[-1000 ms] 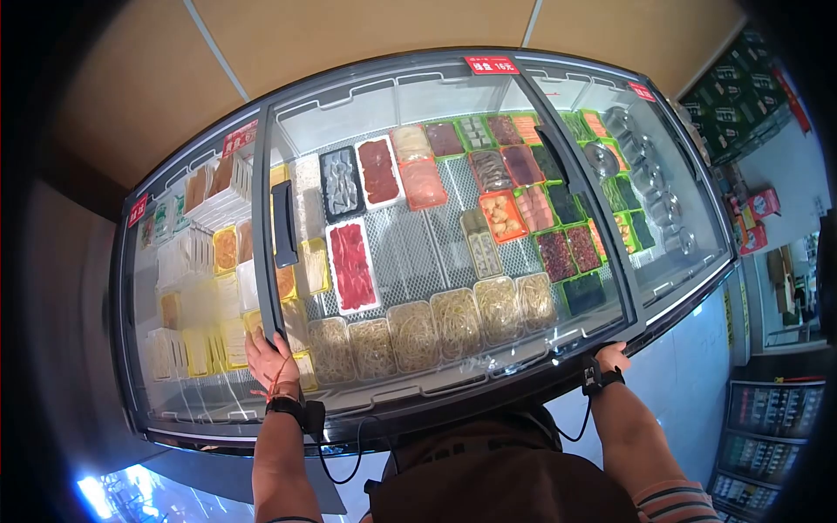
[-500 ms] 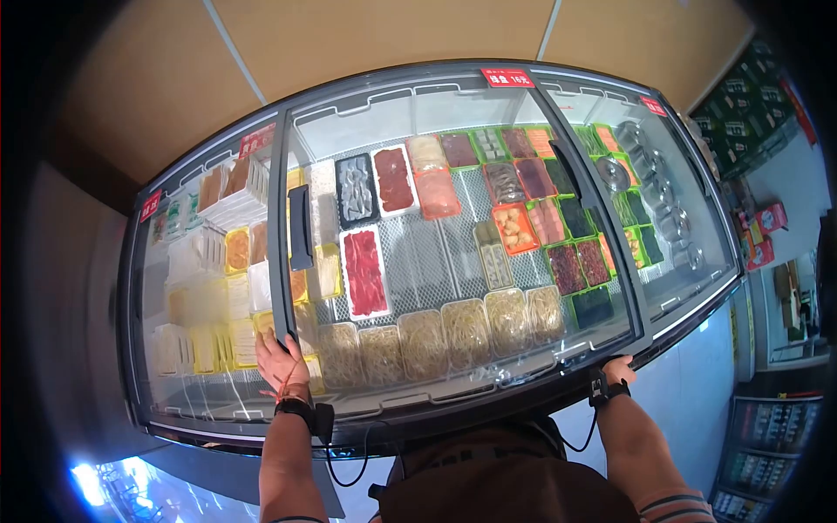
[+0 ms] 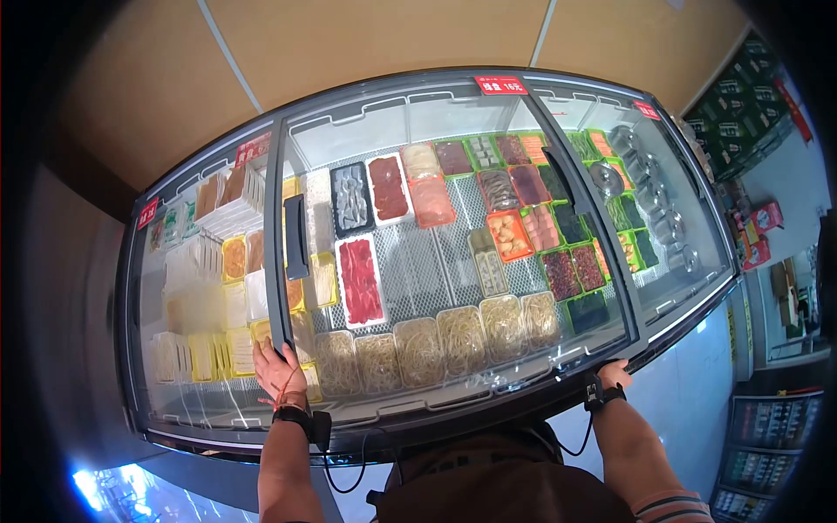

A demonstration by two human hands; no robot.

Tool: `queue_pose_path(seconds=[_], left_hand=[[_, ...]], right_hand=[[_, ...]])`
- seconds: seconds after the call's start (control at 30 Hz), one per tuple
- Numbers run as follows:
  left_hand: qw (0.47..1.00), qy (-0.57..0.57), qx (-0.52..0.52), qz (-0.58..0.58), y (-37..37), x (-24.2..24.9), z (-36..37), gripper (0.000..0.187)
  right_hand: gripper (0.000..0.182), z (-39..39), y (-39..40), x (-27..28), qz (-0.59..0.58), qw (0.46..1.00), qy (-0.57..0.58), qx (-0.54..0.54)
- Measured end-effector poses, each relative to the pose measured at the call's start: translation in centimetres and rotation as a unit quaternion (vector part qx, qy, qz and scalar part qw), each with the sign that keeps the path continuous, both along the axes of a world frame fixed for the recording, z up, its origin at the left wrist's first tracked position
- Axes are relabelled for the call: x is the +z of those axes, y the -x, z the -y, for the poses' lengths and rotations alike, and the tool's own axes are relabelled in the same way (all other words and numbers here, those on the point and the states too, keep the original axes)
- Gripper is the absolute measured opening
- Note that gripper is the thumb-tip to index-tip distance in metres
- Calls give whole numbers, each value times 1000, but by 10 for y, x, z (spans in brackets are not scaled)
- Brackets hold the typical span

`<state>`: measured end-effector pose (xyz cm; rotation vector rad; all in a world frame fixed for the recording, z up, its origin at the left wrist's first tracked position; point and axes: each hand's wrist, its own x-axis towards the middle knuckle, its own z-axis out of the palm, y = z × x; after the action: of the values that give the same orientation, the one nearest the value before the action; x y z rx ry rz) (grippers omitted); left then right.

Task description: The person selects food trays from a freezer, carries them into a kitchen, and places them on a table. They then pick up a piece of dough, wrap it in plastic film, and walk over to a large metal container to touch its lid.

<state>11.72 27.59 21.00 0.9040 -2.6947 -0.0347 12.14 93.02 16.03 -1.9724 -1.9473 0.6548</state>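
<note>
A chest freezer (image 3: 414,410) with sliding glass lids spans the view. My left hand (image 3: 279,373) lies on the glass at the lower end of a dark lid frame (image 3: 277,253), fingers stretched out and thumb against the frame. My right hand (image 3: 615,375) rests on the front rim near the right end of the middle lid; its fingers are mostly hidden. Under the glass are trays of noodle-like strands (image 3: 417,351), a white tray of red meat slices (image 3: 359,281), a black tray of grey pieces (image 3: 353,199) and an orange tray of pale pieces (image 3: 509,236).
Long black handles (image 3: 296,235) sit on the lids. Stacked packs (image 3: 231,196) fill the left compartment, round metallic-looking containers (image 3: 667,228) the right. Red price labels (image 3: 500,84) mark the back edge. A tan panelled wall (image 3: 375,35) stands behind; a shelf rack (image 3: 769,444) is at lower right.
The view has shifted slightly, so the freezer sits a little lower and further left. Both hands keep their places on it, and the lids show no clear movement.
</note>
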Motion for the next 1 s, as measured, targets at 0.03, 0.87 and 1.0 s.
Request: queue_pose_path(seconds=[0.03,0.87,1.0], left_hand=[[1000,0,0,-2,0,-1,0,44],[1000,-4,16,-1,1,3,-3,44],[1000,-2,12,-5,0,-1,-1,44]], right_hand=[[51,1,0,1,4,1000,-6,3],[59,20,4,26,-17,1000,23,8],[59,16,3,19,-25,1000,5,0]])
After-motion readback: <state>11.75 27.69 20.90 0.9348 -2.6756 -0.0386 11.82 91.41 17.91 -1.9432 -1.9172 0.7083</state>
